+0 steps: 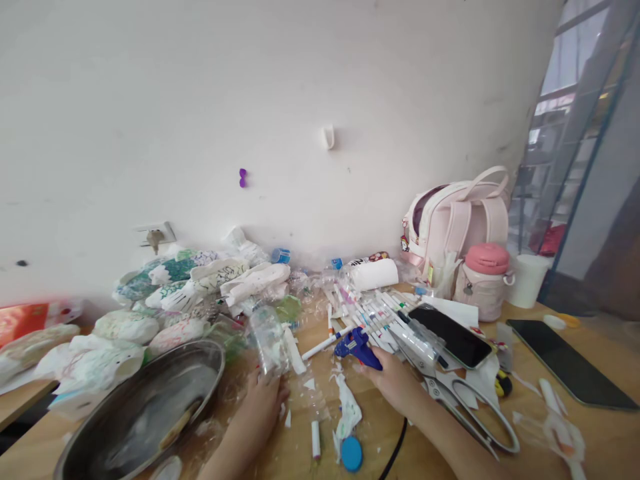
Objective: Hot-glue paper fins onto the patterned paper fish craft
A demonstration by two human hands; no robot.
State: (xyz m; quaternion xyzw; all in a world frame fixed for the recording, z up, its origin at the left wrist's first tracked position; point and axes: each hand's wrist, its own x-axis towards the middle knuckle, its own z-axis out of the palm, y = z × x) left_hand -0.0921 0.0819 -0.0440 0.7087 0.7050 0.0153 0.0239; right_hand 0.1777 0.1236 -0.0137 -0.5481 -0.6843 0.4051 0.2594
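Note:
My left hand (263, 403) grips the base of a clear plastic bottle (269, 340) that stands tilted on the wooden table (600, 440), with scraps of white paper inside or behind it. My right hand (395, 383) is closed round the handle of a blue glue gun (356, 347), whose nozzle points left toward the bottle. The gun's black cord (395, 453) runs down to the table's near edge. A blue bottle cap (351, 454) and a strip of drawn-on white paper (349, 410) lie between my hands.
A metal bowl (145, 407) sits at the near left, before a heap of crumpled drawn-on paper (190, 287). Several markers (370, 313), scissors (475, 407), a phone (456, 337), a tablet (567, 363), a pink flask (484, 280) and a pink bag (453, 220) fill the right.

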